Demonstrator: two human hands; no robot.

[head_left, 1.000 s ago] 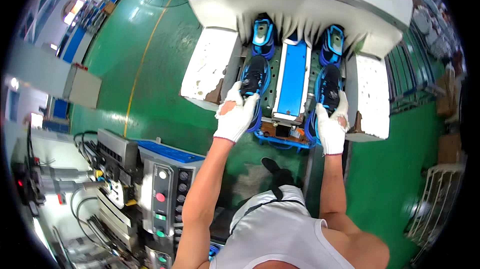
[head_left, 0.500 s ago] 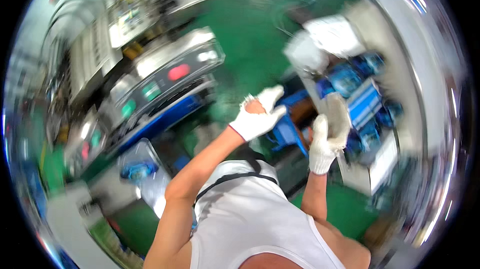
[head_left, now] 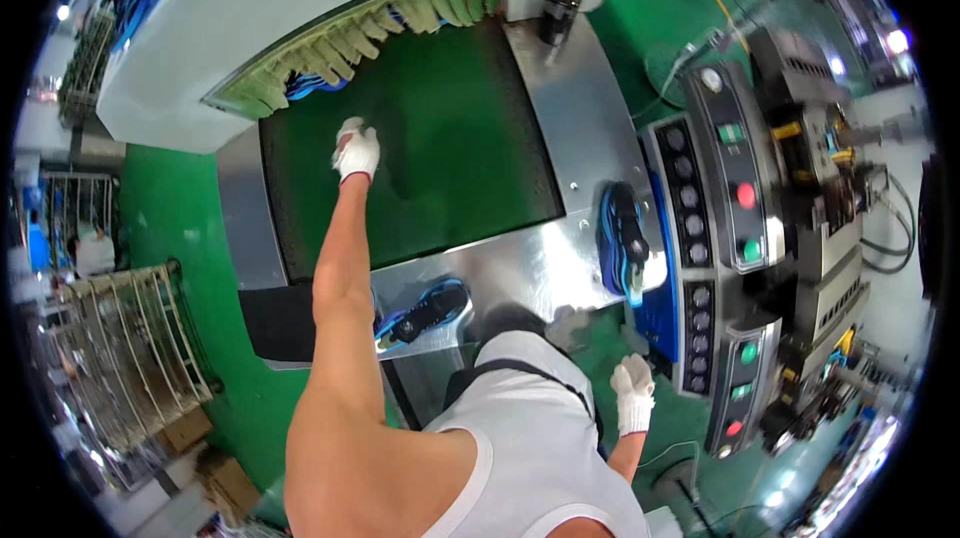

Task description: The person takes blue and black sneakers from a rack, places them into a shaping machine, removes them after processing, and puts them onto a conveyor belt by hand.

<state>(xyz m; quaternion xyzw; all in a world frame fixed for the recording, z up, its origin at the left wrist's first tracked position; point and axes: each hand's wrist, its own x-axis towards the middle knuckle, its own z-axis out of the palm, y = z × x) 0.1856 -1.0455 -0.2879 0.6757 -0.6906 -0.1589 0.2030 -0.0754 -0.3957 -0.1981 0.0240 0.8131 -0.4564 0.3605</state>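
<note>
My left hand (head_left: pixel 355 150), in a white glove, reaches out over the dark green conveyor belt (head_left: pixel 450 158) near the fringed curtain (head_left: pixel 360 33) of a white tunnel machine; whether it grips anything I cannot tell. My right hand (head_left: pixel 633 390), also gloved, hangs low beside my hip with fingers loosely curled and nothing in it. A blue and black shoe (head_left: pixel 425 308) lies on the steel shelf (head_left: pixel 520 273) in front of me. Another blue and black shoe (head_left: pixel 622 238) lies at the shelf's right end.
A control panel (head_left: pixel 735 228) with red and green buttons stands to my right. A wire rack cart (head_left: pixel 120 368) and cardboard boxes (head_left: pixel 215 478) stand on the green floor at my left. A dark cylinder (head_left: pixel 560 0) sits at the belt's far right corner.
I have turned away from the blue press machine with shoes to the conveyor. My left hand now stretches over the belt and my right hand has dropped to my side.
</note>
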